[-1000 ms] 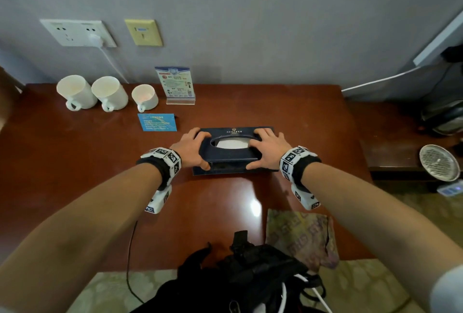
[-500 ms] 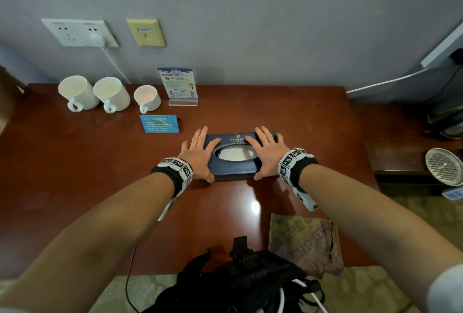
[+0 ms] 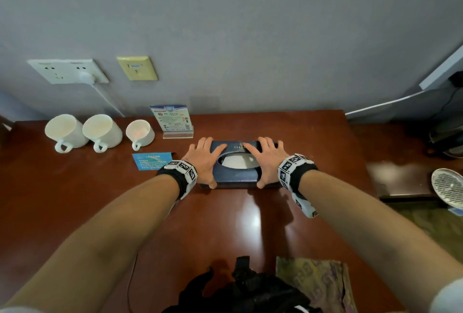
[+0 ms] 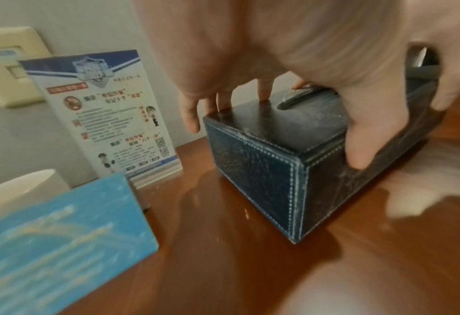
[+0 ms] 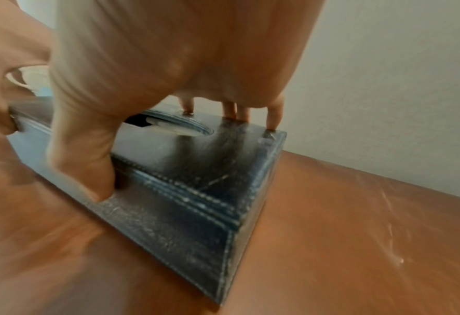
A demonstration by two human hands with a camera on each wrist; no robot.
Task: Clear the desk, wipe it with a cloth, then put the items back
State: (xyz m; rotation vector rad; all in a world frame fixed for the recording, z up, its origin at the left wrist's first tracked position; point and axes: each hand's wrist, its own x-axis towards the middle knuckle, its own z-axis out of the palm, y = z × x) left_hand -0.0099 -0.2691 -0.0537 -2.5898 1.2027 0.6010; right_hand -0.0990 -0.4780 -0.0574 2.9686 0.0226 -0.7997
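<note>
A dark blue stitched leather tissue box [image 3: 236,179] stands on the red-brown desk [image 3: 225,225], near the back wall. My left hand [image 3: 204,160] lies on its left end and my right hand [image 3: 269,160] on its right end. The fingers of both hands are spread straight over the top, and both thumbs press the near face. The left wrist view shows the box [image 4: 253,166] resting flat under my left hand [image 4: 291,53]. In the right wrist view my right hand [image 5: 169,53] touches the box [image 5: 196,204] with its fingertips. A patterned cloth [image 3: 315,285] lies at the desk's front edge.
Three white cups [image 3: 102,130] line the back left. An upright sign stand [image 3: 172,120] and a blue card [image 3: 151,161] sit just left of the box. A black bag [image 3: 245,290] is at the front edge. A lower side table [image 3: 400,175] with a kettle [image 3: 448,135] is to the right.
The box was gripped and tilted off the desk a second ago. It now sits flat and has slid farther back toward the wall, with my fingers straightened over its top.
</note>
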